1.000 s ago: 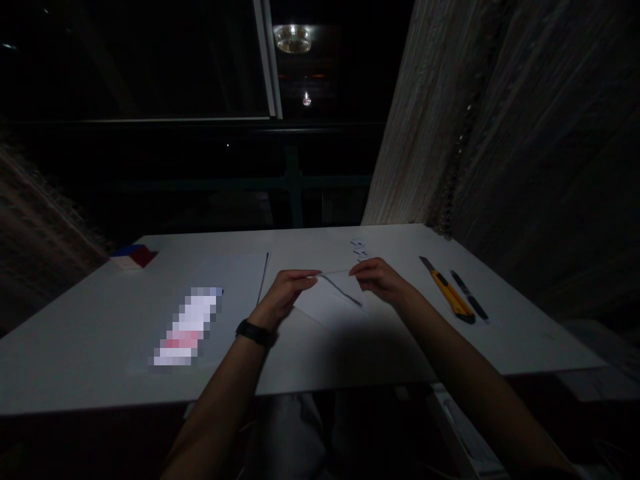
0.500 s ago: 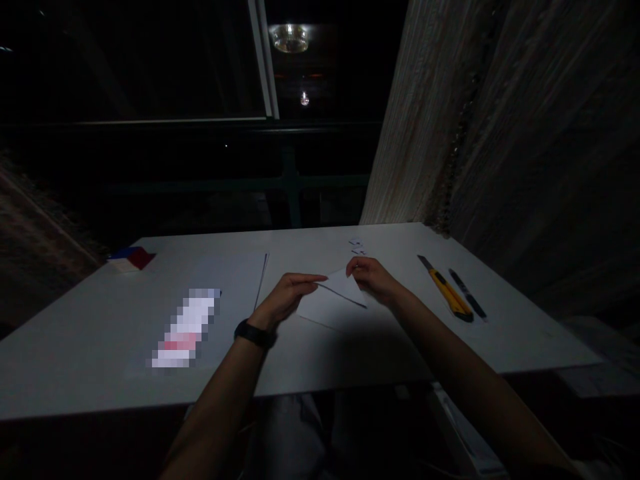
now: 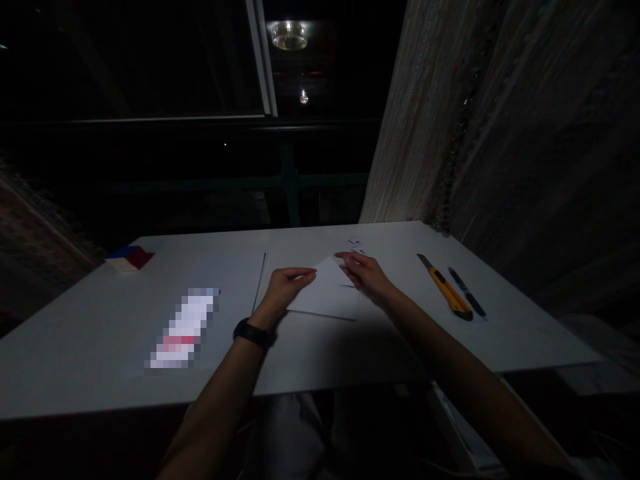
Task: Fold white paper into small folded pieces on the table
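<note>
Paper (image 3: 323, 297) is between the left hand (image 3: 284, 291), pinching its left edge, and right hand (image 3: 369, 275), holding its far right edge.

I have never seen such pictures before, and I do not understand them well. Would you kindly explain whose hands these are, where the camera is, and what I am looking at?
There is no machine here. A person works with two bare hands, and a camera worn on the head looks forward and down at them. The left hand, with a dark band on its wrist, and the right hand hold a piece of white paper between them. On the white table, to the right, lie a yellow cutter and a dark pen. Small marked scraps lie beyond the right hand. At the far left sits a colored block. The bright, pixelated patch cannot be identified.
</note>
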Action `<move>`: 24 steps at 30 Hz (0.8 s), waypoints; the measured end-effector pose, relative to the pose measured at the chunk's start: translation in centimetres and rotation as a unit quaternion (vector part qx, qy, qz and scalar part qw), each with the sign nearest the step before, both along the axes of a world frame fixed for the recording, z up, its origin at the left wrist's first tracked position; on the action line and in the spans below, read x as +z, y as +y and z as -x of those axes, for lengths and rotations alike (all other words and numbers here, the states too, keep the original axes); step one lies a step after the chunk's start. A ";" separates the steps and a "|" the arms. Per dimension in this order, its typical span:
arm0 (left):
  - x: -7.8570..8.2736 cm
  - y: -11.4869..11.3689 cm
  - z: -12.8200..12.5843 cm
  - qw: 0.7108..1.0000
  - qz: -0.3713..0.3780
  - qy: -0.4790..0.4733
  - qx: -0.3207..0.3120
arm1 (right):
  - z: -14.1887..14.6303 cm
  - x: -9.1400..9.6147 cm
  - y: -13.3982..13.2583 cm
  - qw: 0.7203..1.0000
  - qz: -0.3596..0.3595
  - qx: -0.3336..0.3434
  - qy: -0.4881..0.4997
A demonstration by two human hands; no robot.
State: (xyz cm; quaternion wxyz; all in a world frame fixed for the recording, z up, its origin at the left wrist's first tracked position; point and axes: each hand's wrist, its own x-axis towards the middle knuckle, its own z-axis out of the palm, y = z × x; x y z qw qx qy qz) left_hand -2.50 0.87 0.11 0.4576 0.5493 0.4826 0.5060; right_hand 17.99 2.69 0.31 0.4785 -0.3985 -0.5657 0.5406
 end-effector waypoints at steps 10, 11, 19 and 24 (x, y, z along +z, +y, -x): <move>0.6 0.0 0.1 0.995 -0.039 0.006 0.090 | 0.7 -0.6 -0.4 0.996 0.075 -0.046 -0.004; 0.7 -0.1 0.0 0.995 -0.040 0.004 0.090 | 0.6 -0.6 -0.3 0.996 0.078 -0.050 0.003; 1.3 -0.6 0.5 0.996 -0.017 -0.080 -0.042 | 0.1 -0.8 -0.2 0.994 0.105 -0.001 -0.018; 1.1 -0.7 0.5 0.997 -0.007 -0.019 -0.080 | 0.4 -0.8 -0.6 0.991 0.094 0.043 -0.084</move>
